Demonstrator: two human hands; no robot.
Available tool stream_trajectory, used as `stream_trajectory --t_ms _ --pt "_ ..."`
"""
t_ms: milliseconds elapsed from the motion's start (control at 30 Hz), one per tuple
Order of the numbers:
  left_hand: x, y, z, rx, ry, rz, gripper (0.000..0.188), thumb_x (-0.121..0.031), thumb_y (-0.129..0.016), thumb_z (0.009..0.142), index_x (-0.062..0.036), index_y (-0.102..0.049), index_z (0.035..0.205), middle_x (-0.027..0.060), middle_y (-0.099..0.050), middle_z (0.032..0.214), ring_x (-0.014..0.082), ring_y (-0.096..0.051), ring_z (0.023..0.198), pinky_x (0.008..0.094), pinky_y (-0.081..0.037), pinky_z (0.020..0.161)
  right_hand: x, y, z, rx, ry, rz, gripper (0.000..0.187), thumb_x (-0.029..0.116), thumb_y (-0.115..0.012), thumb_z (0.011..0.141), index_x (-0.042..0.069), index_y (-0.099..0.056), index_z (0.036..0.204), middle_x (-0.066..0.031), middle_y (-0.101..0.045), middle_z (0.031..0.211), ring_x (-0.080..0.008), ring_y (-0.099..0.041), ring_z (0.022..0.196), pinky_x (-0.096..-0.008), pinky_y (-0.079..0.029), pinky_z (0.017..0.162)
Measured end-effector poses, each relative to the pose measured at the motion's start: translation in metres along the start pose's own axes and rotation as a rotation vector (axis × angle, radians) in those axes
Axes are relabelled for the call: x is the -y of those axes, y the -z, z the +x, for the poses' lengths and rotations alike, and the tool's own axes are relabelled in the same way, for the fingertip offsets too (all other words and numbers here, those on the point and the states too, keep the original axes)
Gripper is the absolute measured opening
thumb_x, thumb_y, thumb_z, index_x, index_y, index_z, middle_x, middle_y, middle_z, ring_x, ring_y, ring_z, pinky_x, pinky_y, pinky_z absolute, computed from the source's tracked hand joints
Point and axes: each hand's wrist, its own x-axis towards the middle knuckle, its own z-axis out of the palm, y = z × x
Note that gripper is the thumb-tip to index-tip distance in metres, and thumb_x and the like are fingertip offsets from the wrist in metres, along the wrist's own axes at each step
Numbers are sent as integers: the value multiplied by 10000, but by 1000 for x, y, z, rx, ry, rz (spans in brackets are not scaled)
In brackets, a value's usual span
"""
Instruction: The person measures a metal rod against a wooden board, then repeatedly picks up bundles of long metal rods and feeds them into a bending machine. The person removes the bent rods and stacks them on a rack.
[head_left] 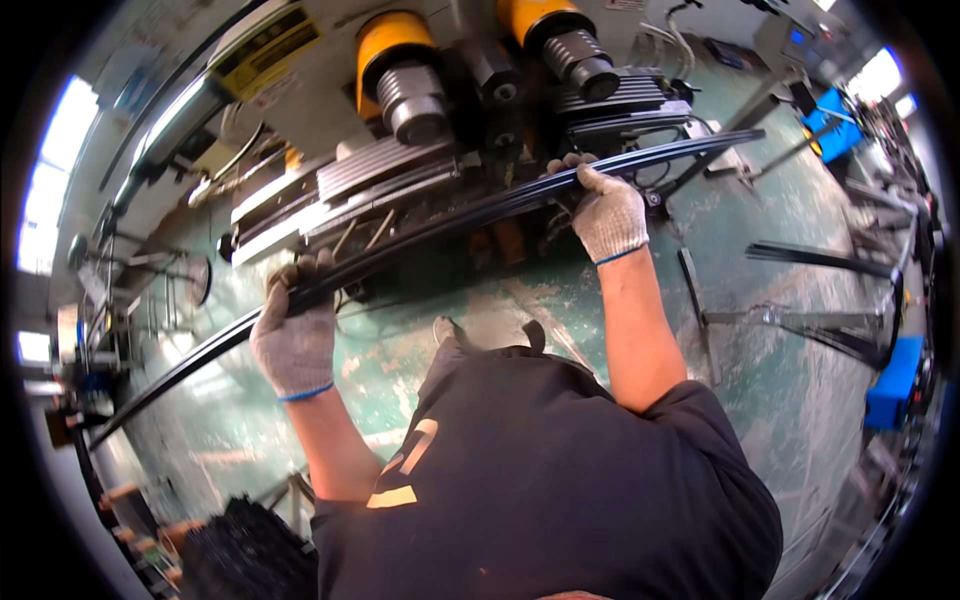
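A long black profile strip runs slantwise across the view, from low on the left to high on the right. My left hand, in a pale knit work glove with a blue cuff edge, is closed round it left of the middle. Farther right, my right hand, gloved alike, grips the same strip with the thumb on top. The strip is in front of a machine with ribbed metal beds and two yellow-collared steel spindles. Parts of the fingers are hidden behind the strip.
At right, a metal stand has dark bars sticking out from it. A blue box is beyond it. Left of the machine is a round-topped stool-like stand. The worn green floor shows between me and the machine.
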Motion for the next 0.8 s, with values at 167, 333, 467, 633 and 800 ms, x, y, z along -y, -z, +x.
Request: stream_trajectory --t_ms 167,333,467,633,800 --pt "-130 72 50 159 -57 49 328 -164 -584 1020 96 -628 1216 236 -661 1252 360 -595 1267 544 -315 1278 16 -12 25 -31 189 -217 249 217 -689 1019 -15 -689 1110 -126 -717 1055 -287 -684 1038 -439 -567 990" --pt "-182 162 108 -18 -83 120 263 -164 -645 1006 53 -659 1154 177 -677 1187 361 -604 1223 537 -412 1206 -10 29 92 -161 378 -533 338 325 -707 1005 43 -699 1191 -85 -723 1109 -249 -671 1039 -407 -552 961" --pt "-172 190 145 -114 36 161 242 -197 -638 1019 22 -680 1113 176 -711 1173 363 -635 1215 518 -469 1152 -54 -32 87 -286 376 -304 403 207 -748 967 64 -666 1334 -139 -733 1182 -305 -704 1060 -408 -557 918" --pt "-122 187 182 -523 -21 179 309 -261 -563 1081 18 -682 1138 179 -726 1151 355 -697 1117 534 -568 1060 -78 -68 91 -161 211 -37 238 149 -643 1015 -2 -671 1198 -117 -727 1078 -253 -727 924 -413 -602 842" --pt "-68 175 196 -495 61 145 376 -295 -574 1087 73 -648 1105 218 -700 1123 367 -680 1105 549 -575 1042 -79 -76 114 -226 254 -103 294 138 -614 1004 -60 -638 1219 -173 -723 1069 -310 -735 866 -444 -612 836"
